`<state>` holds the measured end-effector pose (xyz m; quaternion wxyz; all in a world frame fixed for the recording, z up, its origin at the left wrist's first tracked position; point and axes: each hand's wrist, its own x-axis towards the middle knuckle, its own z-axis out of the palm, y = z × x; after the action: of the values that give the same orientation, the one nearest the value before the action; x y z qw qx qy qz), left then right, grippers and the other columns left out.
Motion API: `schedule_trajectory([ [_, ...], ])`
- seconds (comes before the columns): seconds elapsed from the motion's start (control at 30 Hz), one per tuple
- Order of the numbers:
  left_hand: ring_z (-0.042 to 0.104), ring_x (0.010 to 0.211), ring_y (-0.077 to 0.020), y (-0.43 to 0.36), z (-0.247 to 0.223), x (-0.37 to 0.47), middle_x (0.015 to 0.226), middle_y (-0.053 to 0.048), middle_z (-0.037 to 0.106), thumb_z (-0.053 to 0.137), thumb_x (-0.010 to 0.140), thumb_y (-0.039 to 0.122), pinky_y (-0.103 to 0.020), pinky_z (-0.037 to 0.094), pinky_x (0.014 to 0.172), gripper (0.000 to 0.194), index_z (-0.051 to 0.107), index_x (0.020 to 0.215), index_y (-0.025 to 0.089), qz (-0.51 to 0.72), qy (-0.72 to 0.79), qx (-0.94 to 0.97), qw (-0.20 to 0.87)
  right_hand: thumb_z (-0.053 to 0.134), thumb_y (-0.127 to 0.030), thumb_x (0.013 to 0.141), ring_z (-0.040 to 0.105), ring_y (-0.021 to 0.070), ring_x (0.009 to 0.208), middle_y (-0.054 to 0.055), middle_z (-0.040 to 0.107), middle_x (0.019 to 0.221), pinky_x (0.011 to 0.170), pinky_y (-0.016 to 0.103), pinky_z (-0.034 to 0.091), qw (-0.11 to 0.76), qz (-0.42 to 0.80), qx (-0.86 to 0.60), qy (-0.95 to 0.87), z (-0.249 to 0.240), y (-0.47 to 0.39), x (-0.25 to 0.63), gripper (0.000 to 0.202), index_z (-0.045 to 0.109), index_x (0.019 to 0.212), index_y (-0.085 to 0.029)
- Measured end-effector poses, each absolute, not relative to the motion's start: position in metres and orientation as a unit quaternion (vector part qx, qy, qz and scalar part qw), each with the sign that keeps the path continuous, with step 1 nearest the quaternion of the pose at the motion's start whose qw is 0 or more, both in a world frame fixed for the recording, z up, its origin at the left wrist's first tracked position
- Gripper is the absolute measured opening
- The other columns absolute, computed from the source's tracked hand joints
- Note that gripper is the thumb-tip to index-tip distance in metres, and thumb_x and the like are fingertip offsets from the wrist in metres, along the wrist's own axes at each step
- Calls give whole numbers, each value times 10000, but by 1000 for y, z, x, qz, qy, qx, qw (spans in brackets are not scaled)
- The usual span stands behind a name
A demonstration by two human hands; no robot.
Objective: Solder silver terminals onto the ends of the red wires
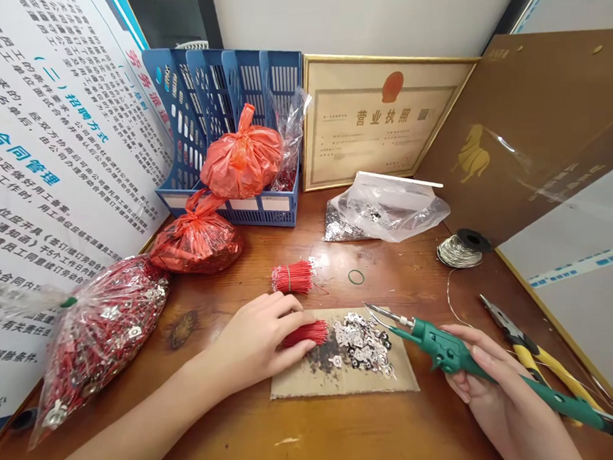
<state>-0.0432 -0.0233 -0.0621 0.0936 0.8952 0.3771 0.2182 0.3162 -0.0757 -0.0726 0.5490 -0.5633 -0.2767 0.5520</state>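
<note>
My left hand (272,333) rests on the left part of a cardboard piece (347,387), fingers closed around a bundle of short red wires (312,332) whose ends point right. A heap of small metal terminal tabs (364,343) lies on the cardboard beside it, and dark scorch marks show between the two. Off the cardboard's right edge, my right hand (494,378) grips a green soldering iron (445,347). Its metal tip and a thin solder guide point up-left, above the heap's right side. Behind the cardboard lies another red wire bundle (292,277), tied with a band.
Bags of red wired parts (105,326) and red plastic bags (194,240) stand left, near a blue file rack (262,212). A clear bag of tabs (390,208), a green rubber band (356,277), a solder spool (461,251) and yellow-handled pliers (532,353) lie back and right.
</note>
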Motion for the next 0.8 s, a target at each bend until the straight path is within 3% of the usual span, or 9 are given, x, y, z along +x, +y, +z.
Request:
schedule_trajectory([
  [0.13,669,1004,-251,-24,-57,-43,1167,-75,716,715,1013,441,-375,505,883,377,713,1314,214,201,385,894,108,902,-494,796,516,144,657,51,660,813,537,235,437,546,558,-560,-276,-64,-76,311,374,850,1075,-252],
  [0.33,650,870,-207,-23,-58,-42,1036,-57,736,607,1090,373,-343,483,797,234,765,1171,221,217,374,898,82,903,-493,794,517,153,654,58,671,831,529,254,430,547,557,-562,-275,-60,-77,309,379,850,1076,-245],
  [0.5,670,965,-237,-23,-57,-43,1129,-74,733,663,1055,431,-358,509,858,328,728,1301,225,208,379,897,95,900,-481,805,514,150,656,58,670,832,530,248,432,551,556,-556,-280,-61,-76,309,365,850,1076,-242],
  [0.8,665,885,-199,-23,-55,-42,1058,-54,738,624,1081,348,-324,512,813,218,759,1202,227,203,380,898,88,894,-531,806,522,148,658,52,666,807,571,245,476,554,556,-553,-280,-67,-76,314,393,851,1073,-246],
])
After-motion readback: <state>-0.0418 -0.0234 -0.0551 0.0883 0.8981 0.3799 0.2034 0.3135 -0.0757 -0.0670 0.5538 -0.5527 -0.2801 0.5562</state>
